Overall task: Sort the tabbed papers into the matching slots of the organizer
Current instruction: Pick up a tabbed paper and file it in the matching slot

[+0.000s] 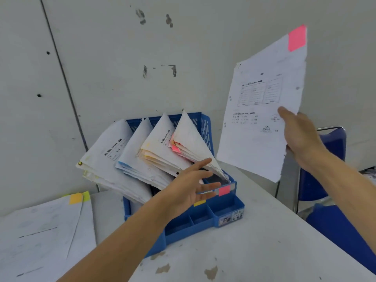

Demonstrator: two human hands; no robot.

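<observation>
My right hand (301, 139) pinches the pink-tabbed sheet (258, 119); my left hand (191, 188), spread, seemingly parts the pink slot (223, 190). Risk: the limp sheet buckles on entry.

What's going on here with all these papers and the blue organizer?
A person is sorting tabbed papers. The right hand holds up a sheet with a pink tab, while the open left hand reaches toward the rightmost slot of the organizer, marked with a pink label. All its slots already hold papers, and more tabbed sheets lie on the table at left.
</observation>
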